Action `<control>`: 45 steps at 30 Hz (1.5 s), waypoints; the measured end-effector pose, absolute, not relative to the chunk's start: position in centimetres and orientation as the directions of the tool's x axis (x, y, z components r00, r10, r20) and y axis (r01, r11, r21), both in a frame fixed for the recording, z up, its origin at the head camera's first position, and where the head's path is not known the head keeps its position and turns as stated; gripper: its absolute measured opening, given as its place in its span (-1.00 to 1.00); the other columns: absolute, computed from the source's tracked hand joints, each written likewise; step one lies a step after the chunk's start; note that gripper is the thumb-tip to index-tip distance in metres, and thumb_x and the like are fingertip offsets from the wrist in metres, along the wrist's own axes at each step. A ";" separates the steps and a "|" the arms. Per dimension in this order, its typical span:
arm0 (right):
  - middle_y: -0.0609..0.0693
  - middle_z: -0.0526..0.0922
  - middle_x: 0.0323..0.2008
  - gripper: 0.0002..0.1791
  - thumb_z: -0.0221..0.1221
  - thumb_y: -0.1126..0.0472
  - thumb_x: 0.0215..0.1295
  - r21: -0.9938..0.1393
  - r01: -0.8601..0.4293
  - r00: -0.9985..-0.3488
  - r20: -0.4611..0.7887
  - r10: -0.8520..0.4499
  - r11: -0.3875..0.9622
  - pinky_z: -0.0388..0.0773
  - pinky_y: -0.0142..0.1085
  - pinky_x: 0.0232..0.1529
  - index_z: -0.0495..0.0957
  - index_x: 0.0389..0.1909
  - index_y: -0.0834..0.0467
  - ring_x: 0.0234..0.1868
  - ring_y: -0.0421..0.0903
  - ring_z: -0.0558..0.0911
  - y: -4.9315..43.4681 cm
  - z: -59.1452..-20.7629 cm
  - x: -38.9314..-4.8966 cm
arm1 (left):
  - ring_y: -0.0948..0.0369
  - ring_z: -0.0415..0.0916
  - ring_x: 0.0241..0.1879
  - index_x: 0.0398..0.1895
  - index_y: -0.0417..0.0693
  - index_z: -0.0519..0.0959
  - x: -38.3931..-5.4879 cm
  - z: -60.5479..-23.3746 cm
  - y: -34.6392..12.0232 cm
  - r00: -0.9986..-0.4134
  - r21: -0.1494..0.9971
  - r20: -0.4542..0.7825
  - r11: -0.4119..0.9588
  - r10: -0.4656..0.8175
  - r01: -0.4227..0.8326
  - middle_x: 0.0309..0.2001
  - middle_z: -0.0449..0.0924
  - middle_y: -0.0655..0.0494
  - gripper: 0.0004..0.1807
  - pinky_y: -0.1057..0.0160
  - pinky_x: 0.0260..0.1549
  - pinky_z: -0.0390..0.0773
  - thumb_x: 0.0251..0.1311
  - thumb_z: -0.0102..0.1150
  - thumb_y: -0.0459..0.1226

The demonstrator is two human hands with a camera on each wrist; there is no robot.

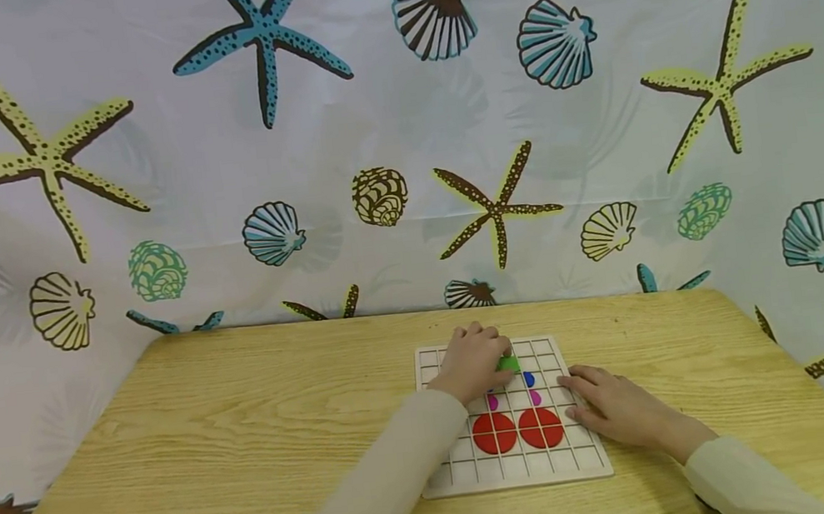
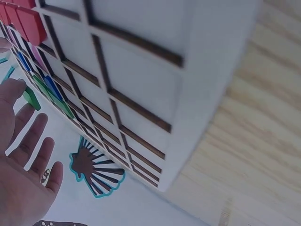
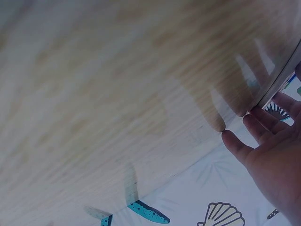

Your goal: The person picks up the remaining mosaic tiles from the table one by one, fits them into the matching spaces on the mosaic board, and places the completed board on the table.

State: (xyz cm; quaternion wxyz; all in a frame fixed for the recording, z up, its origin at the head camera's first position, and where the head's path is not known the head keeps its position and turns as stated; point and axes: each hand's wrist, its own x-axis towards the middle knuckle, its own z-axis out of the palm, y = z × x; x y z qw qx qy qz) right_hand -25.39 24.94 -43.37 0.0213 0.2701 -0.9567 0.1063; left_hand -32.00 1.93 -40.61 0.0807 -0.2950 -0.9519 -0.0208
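A white grid board lies on the table with colored tiles in its cells. My left hand is over the board's upper part and pinches a small green tile between thumb and forefinger, the other fingers spread. Another green tile sits in the grid beside that hand. Below it are a blue piece, a magenta piece and two large red circles made of quarter tiles. At the board's right edge, my right hand rests with loosely bent fingers, thumb and fingertips along the rim.
The wooden table spreads around the board on all sides. A white curtain printed with starfish and shells hangs behind it and along both sides.
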 end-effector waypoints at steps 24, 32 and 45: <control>0.23 0.34 0.21 -0.46 -0.03 -0.04 0.33 -0.195 -0.528 -0.849 0.098 -0.519 0.827 0.34 0.11 0.10 0.32 0.24 0.15 0.17 0.21 0.40 24.8 -43.2 -25.3 | 0.19 0.38 0.00 -0.01 0.22 0.52 -32.7 -40.8 5.2 -0.847 -0.164 0.167 0.861 0.505 0.481 -0.05 0.52 0.24 -0.59 0.13 0.02 0.35 0.10 0.11 0.11; 0.23 0.34 0.20 -0.47 -0.01 -0.02 0.32 -0.195 -0.527 -0.849 0.104 -0.517 0.827 0.34 0.09 0.10 0.32 0.23 0.16 0.17 0.20 0.40 24.8 -43.6 -25.5 | 0.20 0.37 0.02 0.00 0.24 0.52 -33.0 -41.4 5.8 -0.850 -0.191 0.157 0.860 0.502 0.472 -0.04 0.51 0.25 -0.58 0.12 0.05 0.34 0.11 0.09 0.14; 0.21 0.34 0.20 -0.46 -0.02 -0.04 0.32 -0.188 -0.525 -0.851 0.108 -0.514 0.830 0.34 0.09 0.10 0.32 0.23 0.15 0.16 0.19 0.41 24.9 -43.6 -25.6 | 0.19 0.37 0.00 -0.03 0.23 0.54 -33.1 -41.6 5.8 -0.854 -0.181 0.160 0.865 0.496 0.468 -0.06 0.52 0.23 -0.62 0.11 0.04 0.33 0.12 0.09 0.10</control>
